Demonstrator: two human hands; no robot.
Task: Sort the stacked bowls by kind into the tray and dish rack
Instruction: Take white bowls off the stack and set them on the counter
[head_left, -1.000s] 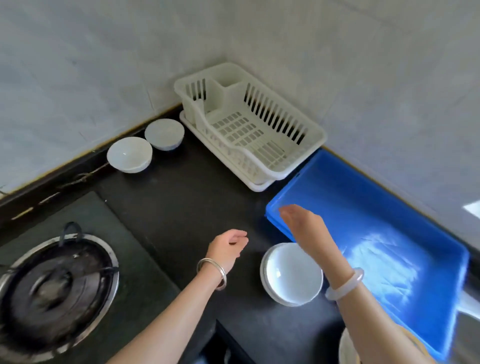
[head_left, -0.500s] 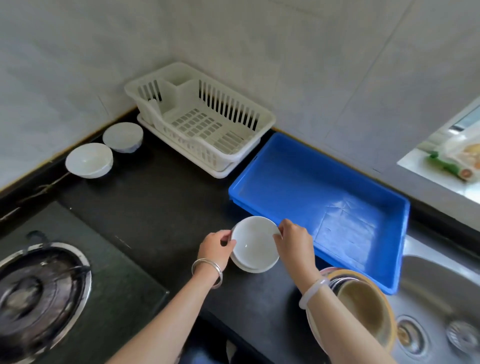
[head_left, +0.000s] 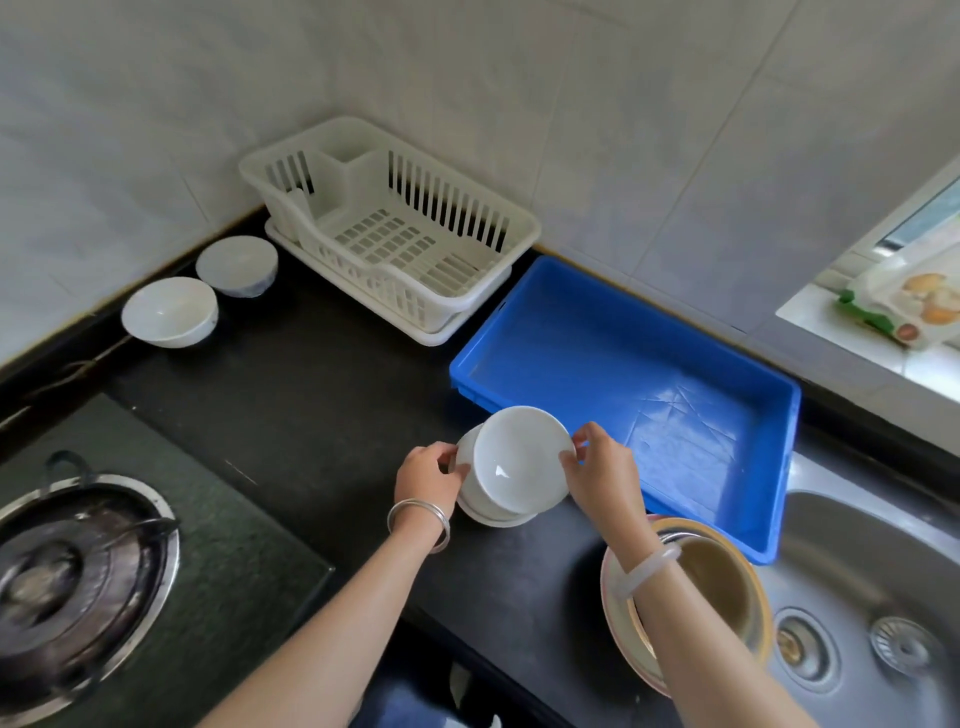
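- The top white bowl (head_left: 519, 460) was held at its rim from both sides, tilted with its opening facing the camera, and raised slightly off the stack of white bowls (head_left: 493, 512) beneath it.
- The left hand (head_left: 428, 475) had its fingers curled around the left edge of the top white bowl; a metal bangle (head_left: 421, 519) circled that wrist.
- The right hand (head_left: 602, 475) pinched the right edge of the same bowl between thumb and fingers; a pale bangle (head_left: 647, 569) sat on that wrist.
- The stack rested on the dark table (head_left: 322, 395), just beside the near left corner of the blue tray (head_left: 769, 530), which held nothing visible.
- The white dish rack (head_left: 395, 228) stood in the far corner against the tiled wall, touching or nearly touching the tray's left end.
- Two further white bowls stood left of the rack: one upright (head_left: 170, 310), and one (head_left: 237, 266) whose state could not be told with certainty.
- A second stack, with a tan bowl (head_left: 722, 587) on top, lay near the right forearm at the edge of the steel sink (head_left: 872, 571).
- A gas burner (head_left: 67, 587) occupied the near left corner.
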